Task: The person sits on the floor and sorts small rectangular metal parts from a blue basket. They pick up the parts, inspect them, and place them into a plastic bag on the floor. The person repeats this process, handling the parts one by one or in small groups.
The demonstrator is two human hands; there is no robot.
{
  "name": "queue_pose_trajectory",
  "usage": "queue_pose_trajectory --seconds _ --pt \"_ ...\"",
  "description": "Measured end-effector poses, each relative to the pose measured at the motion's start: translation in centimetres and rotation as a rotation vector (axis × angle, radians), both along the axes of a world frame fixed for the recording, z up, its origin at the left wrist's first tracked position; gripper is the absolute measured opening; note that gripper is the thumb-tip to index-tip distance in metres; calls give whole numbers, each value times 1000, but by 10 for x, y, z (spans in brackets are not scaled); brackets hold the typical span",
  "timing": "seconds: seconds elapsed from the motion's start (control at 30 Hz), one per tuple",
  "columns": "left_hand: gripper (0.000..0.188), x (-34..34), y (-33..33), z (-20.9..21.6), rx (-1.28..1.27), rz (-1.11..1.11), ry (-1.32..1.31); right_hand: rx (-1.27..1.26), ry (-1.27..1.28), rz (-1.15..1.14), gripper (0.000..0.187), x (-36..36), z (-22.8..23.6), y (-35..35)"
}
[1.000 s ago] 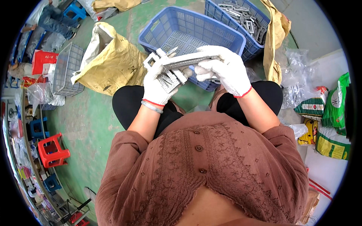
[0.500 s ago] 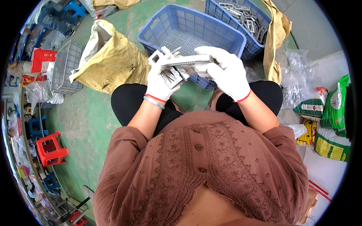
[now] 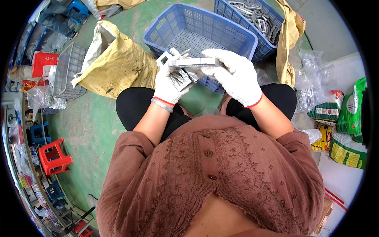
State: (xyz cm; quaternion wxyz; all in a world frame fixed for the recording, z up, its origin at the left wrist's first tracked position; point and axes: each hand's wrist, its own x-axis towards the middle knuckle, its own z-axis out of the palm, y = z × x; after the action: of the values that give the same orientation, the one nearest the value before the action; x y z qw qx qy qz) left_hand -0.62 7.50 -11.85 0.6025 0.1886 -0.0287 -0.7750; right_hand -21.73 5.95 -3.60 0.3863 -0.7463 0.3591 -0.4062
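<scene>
Both of my hands wear white gloves with red cuffs, held above my lap. My left hand (image 3: pixel 167 86) is closed around several silver-grey metal parts (image 3: pixel 181 80), some with rectangular openings, which stick out at different angles. Across the top of them lies a long, narrow metal bar-shaped part (image 3: pixel 196 62). My right hand (image 3: pixel 237 76) pinches the right end of that bar, thumb below and fingers over it; the fingertips are partly hidden. Just beyond my hands stands a blue plastic crate (image 3: pixel 189 39) with a perforated floor.
A second blue crate (image 3: pixel 237 21) holds many similar metal parts. To the left stands an open yellow woven sack (image 3: pixel 122 67), with a grey wire-like basket (image 3: pixel 71 71) and red stool (image 3: pixel 55 156) farther out. Plastic bags (image 3: pixel 312 79) and green sacks (image 3: pixel 353 110) lie right.
My right hand and the bar have shifted very slightly left. Both hands keep their hold on the metal parts. At the far upper left, a person's legs have moved a little.
</scene>
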Motion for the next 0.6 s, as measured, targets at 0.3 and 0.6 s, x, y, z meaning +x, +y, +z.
queue_pose_trajectory --seconds 0.3,0.6 --pt "51 -4 2 12 -64 -37 -137 470 -310 8 32 -12 18 -7" --pt "48 -4 3 -8 -69 -7 -44 774 -335 -303 21 -80 -57 -44"
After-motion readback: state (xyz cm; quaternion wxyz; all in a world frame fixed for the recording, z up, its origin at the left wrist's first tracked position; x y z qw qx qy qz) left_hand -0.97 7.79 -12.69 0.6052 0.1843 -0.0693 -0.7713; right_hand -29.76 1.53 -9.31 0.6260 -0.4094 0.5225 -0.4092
